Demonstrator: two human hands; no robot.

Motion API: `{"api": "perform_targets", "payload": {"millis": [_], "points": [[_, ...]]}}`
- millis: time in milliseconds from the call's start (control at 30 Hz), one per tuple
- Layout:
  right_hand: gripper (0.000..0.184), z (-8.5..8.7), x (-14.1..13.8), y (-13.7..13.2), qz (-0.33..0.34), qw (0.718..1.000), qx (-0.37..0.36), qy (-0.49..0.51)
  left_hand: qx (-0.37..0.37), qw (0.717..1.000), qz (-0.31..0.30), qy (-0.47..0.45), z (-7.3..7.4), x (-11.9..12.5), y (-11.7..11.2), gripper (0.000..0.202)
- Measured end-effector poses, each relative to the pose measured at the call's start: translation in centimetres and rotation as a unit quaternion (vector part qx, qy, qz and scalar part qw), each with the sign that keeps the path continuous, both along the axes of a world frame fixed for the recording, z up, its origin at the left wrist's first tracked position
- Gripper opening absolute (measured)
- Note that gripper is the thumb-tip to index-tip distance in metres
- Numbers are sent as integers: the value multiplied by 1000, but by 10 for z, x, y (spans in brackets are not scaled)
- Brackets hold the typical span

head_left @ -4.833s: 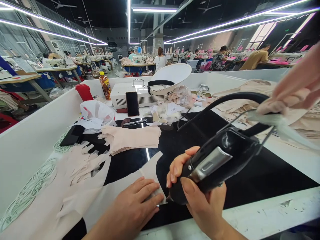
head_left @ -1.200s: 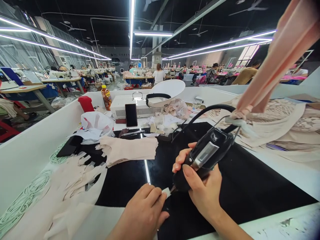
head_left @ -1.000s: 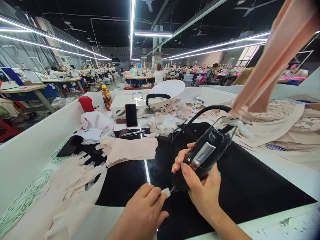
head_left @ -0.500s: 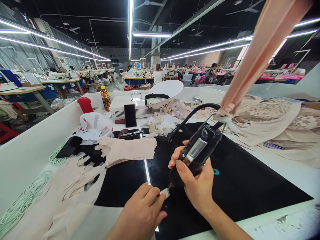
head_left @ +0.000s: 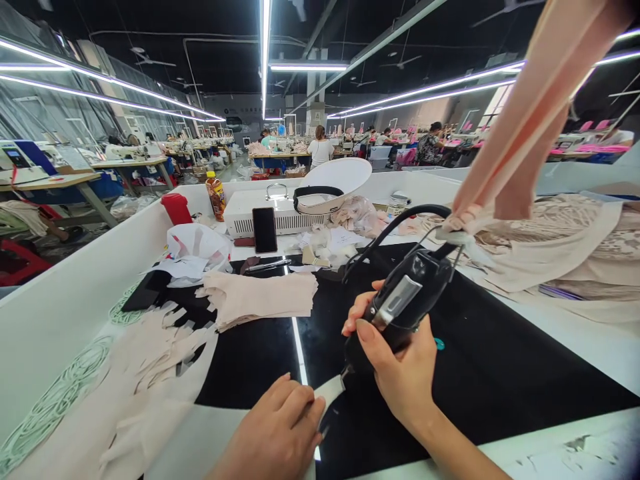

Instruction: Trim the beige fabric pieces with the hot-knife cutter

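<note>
My right hand [head_left: 400, 373] is wrapped round a black hand-held cutting tool [head_left: 400, 308] with a silver plate on its side; its tip touches a pale fabric strip [head_left: 327, 389] on the black work surface [head_left: 500, 373]. A black cable [head_left: 400, 223] loops up from the tool's rear, tied to a hanging pink cloth strip [head_left: 525, 127]. My left hand [head_left: 277, 437] lies with fingers curled on the pale fabric [head_left: 200, 433] beside the tool tip, pressing it down.
A stack of cut beige pieces [head_left: 260, 298] and offcuts [head_left: 150, 353] lie left of centre. Behind stand a phone [head_left: 265, 229], a white box unit [head_left: 245, 210], a red container [head_left: 176, 208], a bottle [head_left: 216, 195]. Beige lace fabric [head_left: 565, 233] piles at right. Other workers sit at far tables.
The tool tip has advanced along the fabric edge, and a narrow strip now lifts free at the tip. My left hand slid slightly nearer to me. The view shifted a little.
</note>
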State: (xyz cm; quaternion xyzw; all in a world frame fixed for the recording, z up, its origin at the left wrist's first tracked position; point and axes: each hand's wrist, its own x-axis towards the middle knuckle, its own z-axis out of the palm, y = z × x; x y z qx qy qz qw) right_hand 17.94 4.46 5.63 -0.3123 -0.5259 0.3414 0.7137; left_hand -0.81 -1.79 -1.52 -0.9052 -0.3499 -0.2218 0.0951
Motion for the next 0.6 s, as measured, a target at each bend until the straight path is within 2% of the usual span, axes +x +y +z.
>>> {"api": "perform_targets", "payload": {"millis": [267, 467, 600], "points": [[33, 1, 0, 0, 12, 1000, -3, 11, -16, 1000, 9, -18, -2, 1, -1, 21], [35, 1, -11, -1, 84, 995, -14, 52, -19, 999, 3, -28, -2, 2, -1, 21], [36, -3, -16, -3, 103, 993, -17, 52, -21, 999, 8, -40, -3, 4, -1, 21]]}}
